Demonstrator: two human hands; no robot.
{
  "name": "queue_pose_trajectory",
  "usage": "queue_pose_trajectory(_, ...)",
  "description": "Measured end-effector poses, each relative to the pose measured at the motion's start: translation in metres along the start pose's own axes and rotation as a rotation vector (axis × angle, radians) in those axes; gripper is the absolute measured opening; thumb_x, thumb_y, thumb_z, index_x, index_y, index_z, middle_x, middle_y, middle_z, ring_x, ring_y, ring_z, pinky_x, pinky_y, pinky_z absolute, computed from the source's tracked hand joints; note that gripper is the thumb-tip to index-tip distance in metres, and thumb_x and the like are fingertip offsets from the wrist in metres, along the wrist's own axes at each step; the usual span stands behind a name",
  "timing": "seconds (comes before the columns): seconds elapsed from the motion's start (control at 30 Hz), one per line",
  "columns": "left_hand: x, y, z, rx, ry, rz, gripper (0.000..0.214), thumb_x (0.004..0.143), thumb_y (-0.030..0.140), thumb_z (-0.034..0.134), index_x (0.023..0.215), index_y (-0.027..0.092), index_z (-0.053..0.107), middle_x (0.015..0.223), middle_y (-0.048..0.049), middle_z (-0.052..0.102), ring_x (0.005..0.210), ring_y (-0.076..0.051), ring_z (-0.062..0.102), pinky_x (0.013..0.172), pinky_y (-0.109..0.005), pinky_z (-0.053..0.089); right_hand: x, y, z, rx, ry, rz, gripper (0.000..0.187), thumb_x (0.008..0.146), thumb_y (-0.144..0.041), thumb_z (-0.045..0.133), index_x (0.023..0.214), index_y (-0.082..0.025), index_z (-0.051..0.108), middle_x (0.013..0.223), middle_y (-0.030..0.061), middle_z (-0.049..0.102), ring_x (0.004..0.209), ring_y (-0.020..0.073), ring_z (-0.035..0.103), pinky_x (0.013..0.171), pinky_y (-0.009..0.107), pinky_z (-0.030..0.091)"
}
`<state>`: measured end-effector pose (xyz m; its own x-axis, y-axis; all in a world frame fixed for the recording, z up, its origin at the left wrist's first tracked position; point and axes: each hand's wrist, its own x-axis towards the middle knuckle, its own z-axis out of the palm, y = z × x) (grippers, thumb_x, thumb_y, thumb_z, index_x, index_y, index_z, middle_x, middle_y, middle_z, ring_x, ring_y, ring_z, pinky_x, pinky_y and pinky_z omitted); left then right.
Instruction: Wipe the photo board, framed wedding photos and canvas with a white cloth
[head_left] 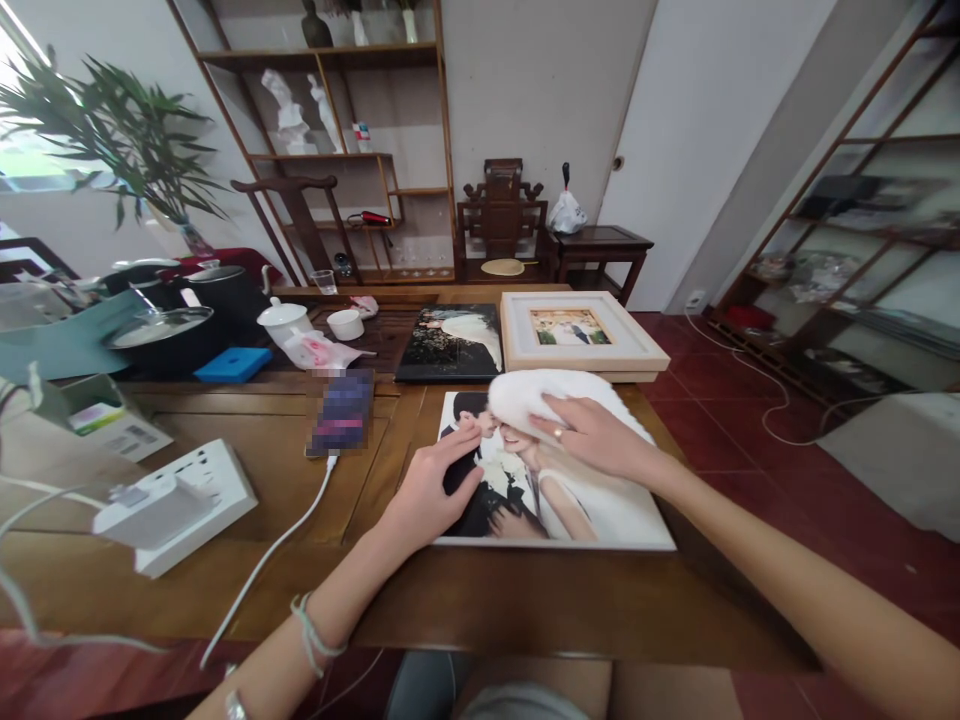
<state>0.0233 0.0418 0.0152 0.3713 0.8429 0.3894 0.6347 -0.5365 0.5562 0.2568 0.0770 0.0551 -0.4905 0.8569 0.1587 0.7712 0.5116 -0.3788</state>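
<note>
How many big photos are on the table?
3. One print lies nearest, under the left hand and the right hand. A dark one lies behind it. A framed one sits right of that. More could be hidden.

Wooden table (pixel 525 600): photo print (pixel 600 515), power strip (pixel 187 500)

We could not read the flat thing (pixel 341 412) left of the large photo print (pixel 600 510): it was pixelated into a blur. The white cloth (pixel 525 395) hid the print's far edge, and the right hand (pixel 592 435) lay over part of the cloth. The left hand (pixel 431 490) covered the print's left edge. The bottom edge cut off the left forearm (pixel 330 610) and the right forearm (pixel 810 590). The shelf (pixel 862 250) at far right was smeared; we could not tell its contents.
</note>
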Motion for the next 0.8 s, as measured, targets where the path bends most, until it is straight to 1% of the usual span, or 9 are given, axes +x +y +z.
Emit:
queue_pose_trajectory(0.07,0.0,0.0,0.0,-0.017,0.008,-0.017,0.035,0.087,0.025,0.049,0.118,0.016,0.061,0.127,-0.0097,0.059,0.123,-0.023,0.051,0.106,-0.043,0.039,-0.02,0.02,-0.002,-0.09,0.048,0.04,0.029,0.093,-0.031,0.034,0.106,-0.019,0.056,0.105,0.0119,0.065,0.106,0.0317,0.056,0.082,0.04,0.044)
queue_pose_trajectory(0.13,0.0,-0.001,0.0,-0.021,0.019,-0.035,0.037,0.088,0.027,0.048,0.122,0.016,0.059,0.132,-0.0098,0.055,0.126,-0.023,0.048,0.107,-0.043,0.037,-0.035,0.036,-0.002,-0.138,0.062,0.054,0.026,0.092,-0.029,0.035,0.097,-0.017,0.058,0.1,0.0145,0.065,0.11,0.0346,0.053,0.082,0.044,0.046)
queue_pose_trajectory(0.23,-0.001,-0.003,0.0,0.0,0.028,-0.068,0.042,0.088,0.029,0.048,0.127,0.014,0.054,0.139,-0.0116,0.048,0.13,-0.024,0.042,0.108,-0.044,0.035,-0.051,0.042,0.0,-0.209,0.074,-0.045,0.019,0.088,-0.022,0.04,0.087,-0.016,0.059,0.116,0.0192,0.06,0.123,0.0342,0.044,0.095,0.051,0.04)
queue_pose_trajectory(0.3,-0.001,-0.004,0.001,0.013,0.023,-0.077,0.041,0.089,0.029,0.048,0.127,0.014,0.055,0.139,-0.0118,0.047,0.131,-0.024,0.042,0.108,-0.044,0.034,-0.06,0.032,0.003,-0.244,0.079,-0.143,0.017,0.08,-0.013,0.044,0.086,-0.015,0.06,0.131,0.0198,0.051,0.131,0.0323,0.035,0.105,0.054,0.029)
queue_pose_trajectory(0.4,-0.001,-0.005,0.002,0.021,0.01,-0.07,0.039,0.089,0.029,0.047,0.125,0.015,0.056,0.139,-0.0114,0.048,0.131,-0.024,0.042,0.108,-0.045,0.034,-0.079,-0.001,0.009,-0.2,0.014,-0.232,0.027,0.068,-0.004,0.046,0.084,-0.017,0.063,0.139,0.0141,0.045,0.136,0.0304,0.024,0.109,0.058,0.018)
queue_pose_trajectory(0.47,-0.001,-0.005,0.002,0.029,0.003,-0.071,0.04,0.089,0.03,0.047,0.124,0.013,0.056,0.139,-0.0127,0.048,0.131,-0.025,0.041,0.109,-0.045,0.034,-0.093,-0.027,0.013,-0.132,-0.074,-0.3,0.031,0.064,-0.006,0.048,0.086,-0.02,0.066,0.143,0.0085,0.041,0.137,0.0307,0.021,0.109,0.061,0.013)
queue_pose_trajectory(0.57,0.0,-0.005,0.002,0.034,-0.011,-0.063,0.041,0.089,0.031,0.047,0.124,0.012,0.056,0.139,-0.0134,0.048,0.131,-0.024,0.041,0.109,-0.045,0.033,-0.108,-0.056,0.016,-0.071,-0.183,-0.379,0.024,0.063,-0.012,0.053,0.08,-0.022,0.068,0.147,0.006,0.035,0.137,0.0344,0.019,0.108,0.063,0.01)
queue_pose_trajectory(0.67,0.0,-0.005,0.001,0.031,-0.018,-0.052,0.041,0.089,0.031,0.047,0.125,0.014,0.056,0.139,-0.0122,0.047,0.131,-0.024,0.04,0.109,-0.045,0.033,-0.104,-0.06,0.014,-0.051,-0.204,-0.357,0.03,0.066,-0.011,0.052,0.089,-0.022,0.067,0.147,0.0054,0.036,0.136,0.0316,0.023,0.11,0.059,0.015)
queue_pose_trajectory(0.8,0.0,-0.006,0.001,0.035,-0.028,-0.05,0.042,0.089,0.032,0.047,0.125,0.013,0.056,0.139,-0.0129,0.047,0.131,-0.025,0.041,0.108,-0.045,0.034,-0.072,-0.029,0.009,-0.108,-0.067,-0.244,0.033,0.071,-0.009,0.049,0.098,-0.019,0.064,0.138,0.012,0.047,0.133,0.0275,0.034,0.108,0.053,0.024)
